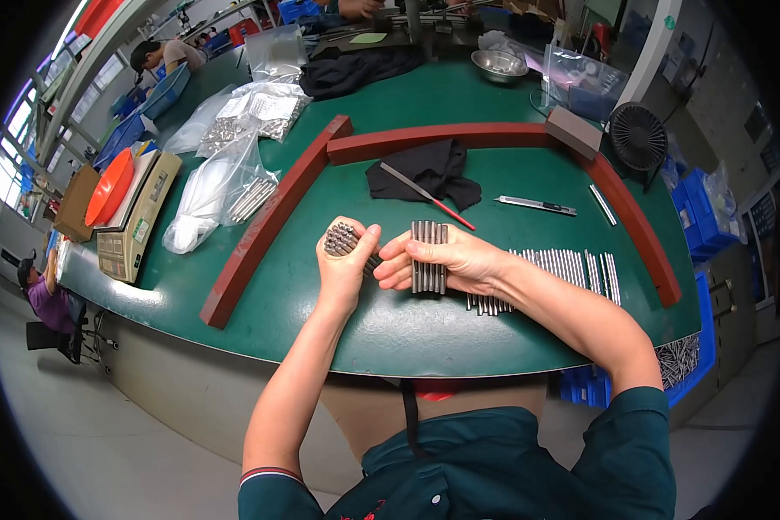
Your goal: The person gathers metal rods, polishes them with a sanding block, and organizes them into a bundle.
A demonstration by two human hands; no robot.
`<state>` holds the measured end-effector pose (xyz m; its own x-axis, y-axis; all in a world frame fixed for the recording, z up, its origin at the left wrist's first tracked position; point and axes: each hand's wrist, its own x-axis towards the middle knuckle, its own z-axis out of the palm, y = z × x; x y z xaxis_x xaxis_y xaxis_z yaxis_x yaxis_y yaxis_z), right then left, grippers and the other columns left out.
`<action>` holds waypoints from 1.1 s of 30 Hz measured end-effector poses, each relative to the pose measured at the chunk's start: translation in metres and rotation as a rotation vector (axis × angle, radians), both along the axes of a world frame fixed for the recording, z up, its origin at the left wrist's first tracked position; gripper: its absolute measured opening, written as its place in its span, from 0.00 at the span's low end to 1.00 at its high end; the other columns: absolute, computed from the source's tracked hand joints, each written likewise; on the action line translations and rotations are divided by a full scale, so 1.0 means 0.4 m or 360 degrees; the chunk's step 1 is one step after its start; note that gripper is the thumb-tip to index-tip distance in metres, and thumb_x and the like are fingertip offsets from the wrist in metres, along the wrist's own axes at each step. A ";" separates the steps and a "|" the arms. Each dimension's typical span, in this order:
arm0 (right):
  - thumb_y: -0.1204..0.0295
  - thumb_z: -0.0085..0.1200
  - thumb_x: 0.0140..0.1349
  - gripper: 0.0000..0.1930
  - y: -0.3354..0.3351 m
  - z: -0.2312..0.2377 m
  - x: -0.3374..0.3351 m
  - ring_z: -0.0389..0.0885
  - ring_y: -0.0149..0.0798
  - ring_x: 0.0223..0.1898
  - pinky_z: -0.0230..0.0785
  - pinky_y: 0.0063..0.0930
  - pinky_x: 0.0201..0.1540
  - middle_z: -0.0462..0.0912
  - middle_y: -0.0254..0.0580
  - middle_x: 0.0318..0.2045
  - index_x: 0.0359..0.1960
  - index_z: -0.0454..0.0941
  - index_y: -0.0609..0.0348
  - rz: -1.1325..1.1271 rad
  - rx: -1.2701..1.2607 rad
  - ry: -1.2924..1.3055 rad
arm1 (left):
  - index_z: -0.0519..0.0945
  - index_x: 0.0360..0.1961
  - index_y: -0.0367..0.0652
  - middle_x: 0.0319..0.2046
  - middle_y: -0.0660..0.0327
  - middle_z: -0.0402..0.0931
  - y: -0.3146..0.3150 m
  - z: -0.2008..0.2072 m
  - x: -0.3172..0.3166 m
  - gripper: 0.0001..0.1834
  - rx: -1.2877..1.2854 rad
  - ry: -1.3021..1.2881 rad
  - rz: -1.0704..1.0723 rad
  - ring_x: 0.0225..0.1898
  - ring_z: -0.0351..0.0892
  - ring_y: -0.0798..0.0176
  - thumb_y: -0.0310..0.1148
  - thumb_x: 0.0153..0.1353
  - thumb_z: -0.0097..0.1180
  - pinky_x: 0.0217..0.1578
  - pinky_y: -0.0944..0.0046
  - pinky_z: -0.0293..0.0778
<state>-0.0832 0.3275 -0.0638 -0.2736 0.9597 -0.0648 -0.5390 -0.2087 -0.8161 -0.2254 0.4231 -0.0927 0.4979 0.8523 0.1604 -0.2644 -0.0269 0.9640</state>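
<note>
My left hand [347, 264] is closed round a bundle of thin metal rods [342, 239], whose ends show above the fingers. Close beside it, my right hand [451, 258] grips several more metal rods [428, 256], lined up flat side by side under the thumb. Both hands are over the near middle of the green table [390, 334]. Partly behind my right forearm lies a row of similar metal rods [563, 269] on the table. Beyond the hands are a black cloth [433, 169], a thin file with a red handle [429, 199] and a utility knife [536, 205].
Dark red bars [446, 140] frame the work area on three sides. Left of them are bagged rods [251, 199] and a scale [139, 217] with an orange tray [110, 186]. A small black fan [638, 137] stands at right, above blue bins [706, 212]. Other people work farther off.
</note>
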 end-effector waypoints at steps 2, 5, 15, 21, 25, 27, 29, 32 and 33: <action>0.62 0.48 0.57 0.22 -0.001 0.000 0.000 0.74 0.45 0.43 0.68 0.33 0.46 0.73 0.56 0.41 0.45 0.65 0.70 0.0001 0.0000 0.0009 | 0.68 0.21 0.42 0.16 0.67 0.69 0.000 0.001 0.000 0.08 0.0005 -0.0001 0.0006 0.18 0.68 0.75 0.26 0.50 0.56 0.20 0.75 0.64; 0.62 0.48 0.57 0.22 0.001 -0.002 0.002 0.74 0.45 0.43 0.68 0.33 0.46 0.73 0.56 0.41 0.45 0.65 0.70 0.0004 -0.0001 0.0022 | 0.68 0.21 0.42 0.16 0.67 0.69 0.000 0.001 0.000 0.08 0.0020 0.0014 0.0012 0.18 0.68 0.75 0.26 0.50 0.56 0.20 0.76 0.64; 0.62 0.48 0.57 0.22 -0.003 0.004 0.002 0.74 0.45 0.43 0.68 0.33 0.46 0.73 0.55 0.41 0.45 0.65 0.69 -0.0008 -0.0013 0.0007 | 0.68 0.21 0.42 0.16 0.68 0.69 0.001 0.000 0.000 0.09 0.0003 0.0009 0.0001 0.19 0.68 0.75 0.27 0.50 0.57 0.21 0.75 0.64; 0.61 0.48 0.57 0.22 -0.006 0.009 0.004 0.74 0.45 0.44 0.68 0.33 0.46 0.73 0.55 0.40 0.45 0.65 0.69 -0.0024 0.0003 -0.0022 | 0.68 0.20 0.42 0.17 0.68 0.69 0.000 0.000 0.001 0.09 0.0004 0.0002 0.0001 0.19 0.68 0.75 0.27 0.50 0.57 0.21 0.75 0.65; 0.67 0.43 0.60 0.15 -0.002 -0.002 -0.010 0.75 0.38 0.41 0.66 0.28 0.46 0.76 0.49 0.36 0.41 0.69 0.68 -0.0162 0.0312 -0.0404 | 0.68 0.20 0.42 0.16 0.67 0.69 0.004 -0.003 -0.003 0.09 0.0022 0.0020 0.0006 0.19 0.68 0.75 0.27 0.50 0.57 0.21 0.76 0.64; 0.73 0.39 0.62 0.10 -0.005 0.004 -0.024 0.74 0.31 0.38 0.64 0.24 0.45 0.77 0.43 0.33 0.36 0.71 0.67 -0.0358 0.0616 -0.0890 | 0.68 0.20 0.42 0.16 0.67 0.69 0.003 -0.002 0.001 0.09 0.0011 0.0023 -0.0002 0.19 0.68 0.75 0.27 0.50 0.57 0.21 0.76 0.64; 0.73 0.39 0.61 0.10 -0.009 0.005 -0.029 0.74 0.31 0.38 0.64 0.24 0.45 0.77 0.42 0.33 0.36 0.71 0.66 -0.0404 0.0677 -0.0984 | 0.68 0.20 0.42 0.16 0.67 0.69 0.003 -0.001 0.000 0.09 0.0003 0.0029 -0.0008 0.19 0.68 0.75 0.27 0.50 0.57 0.21 0.75 0.64; 0.75 0.39 0.61 0.09 -0.011 0.010 -0.033 0.74 0.32 0.39 0.64 0.25 0.45 0.77 0.42 0.32 0.36 0.71 0.66 -0.0467 0.0763 -0.1129 | 0.67 0.23 0.42 0.19 0.66 0.69 0.003 -0.003 -0.005 0.08 0.0035 0.0077 -0.0043 0.21 0.67 0.75 0.27 0.51 0.55 0.23 0.76 0.63; 0.75 0.39 0.61 0.09 -0.011 0.011 -0.033 0.74 0.33 0.39 0.64 0.25 0.45 0.77 0.42 0.32 0.35 0.71 0.65 -0.0472 0.0776 -0.1169 | 0.67 0.23 0.42 0.19 0.66 0.69 0.004 -0.004 -0.004 0.08 0.0032 0.0079 -0.0050 0.21 0.67 0.75 0.27 0.52 0.55 0.23 0.76 0.63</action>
